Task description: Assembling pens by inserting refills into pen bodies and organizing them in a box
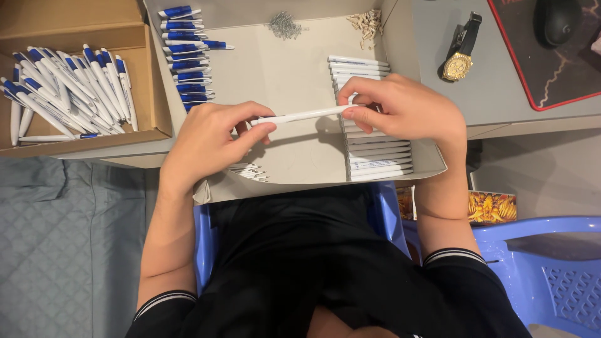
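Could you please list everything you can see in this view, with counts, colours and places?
white pen barrel: one, white, held between both hands
white barrels: a stacked row, tray right
blue pen parts: a row, tray upper left
springs: small grey pile, tray top
tips: pale pile, tray top right
tray: one, beige cardboard, centre
finished pens: many, white and blue, brown box left
wristwatch: one, gold, desk right
mouse: one, black, top right
chair: blue plastic, lower right
left hand: grips barrel's left end
right hand: grips right end

Both forearms reach forward over the white tray [300, 169]. The left hand [210, 134] and right hand [404, 106] face each other above it, fingers [266, 127] curled in a pinch.
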